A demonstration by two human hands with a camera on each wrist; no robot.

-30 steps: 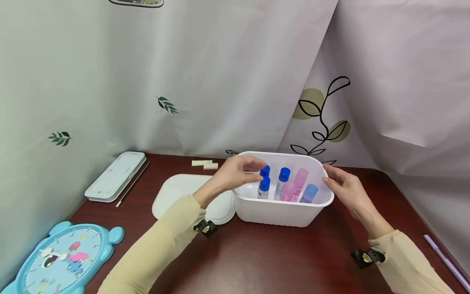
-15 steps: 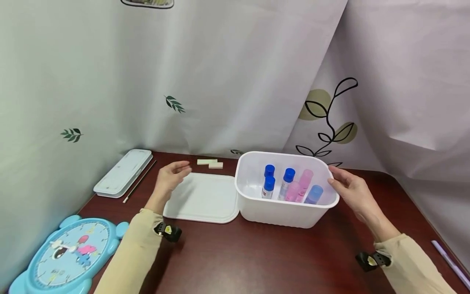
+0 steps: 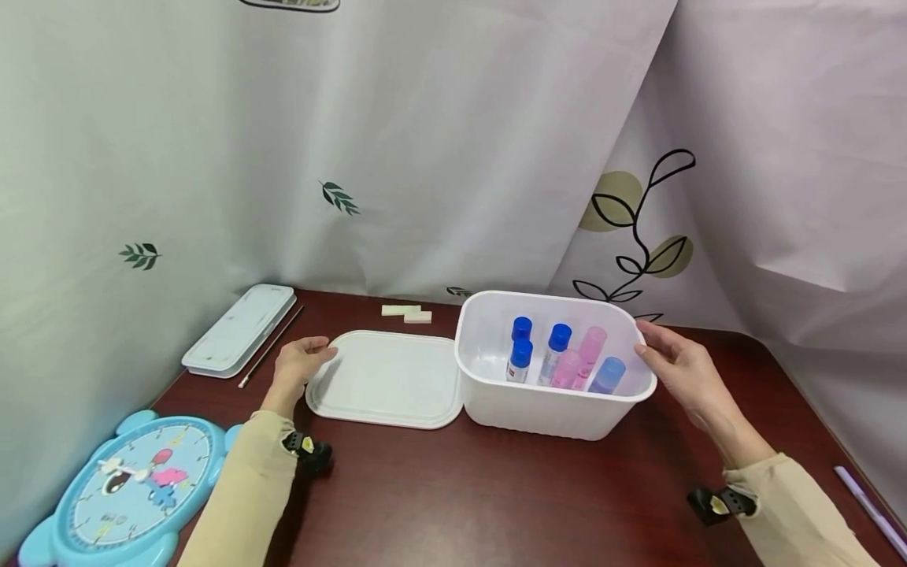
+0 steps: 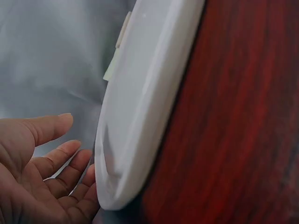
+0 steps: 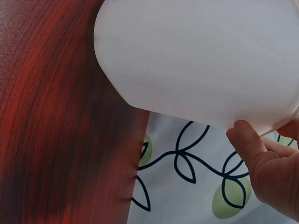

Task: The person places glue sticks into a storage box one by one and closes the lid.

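Note:
A white plastic box [image 3: 534, 409] with no lid on it stands right of the middle of the table. Several capped glue sticks stand or lean inside, some with blue caps [image 3: 522, 352], others pink [image 3: 592, 346]. My right hand [image 3: 683, 374] holds the box's right end, its thumb at the rim and fingers against the outer wall [image 5: 187, 70]. Flat on the table left of the box lies the white lid [image 3: 386, 378]. At the lid's left edge my left hand [image 3: 301, 366] is spread, thumb apart from it. In the left wrist view the lower fingers [image 4: 84, 186] reach the lid's edge.
Behind the lid are two small pale blocks [image 3: 411, 313]. A white pencil case [image 3: 241, 331] and a thin pencil [image 3: 269, 346] lie at the back left. A blue toy clock [image 3: 142, 488] is at the front left, a lilac stick [image 3: 868, 508] at the right edge. Curtains [image 3: 460, 157] enclose the table.
My left hand has left the glue sticks in the box and moved left, then down to the lid's left edge. My right hand has stayed at the box's end.

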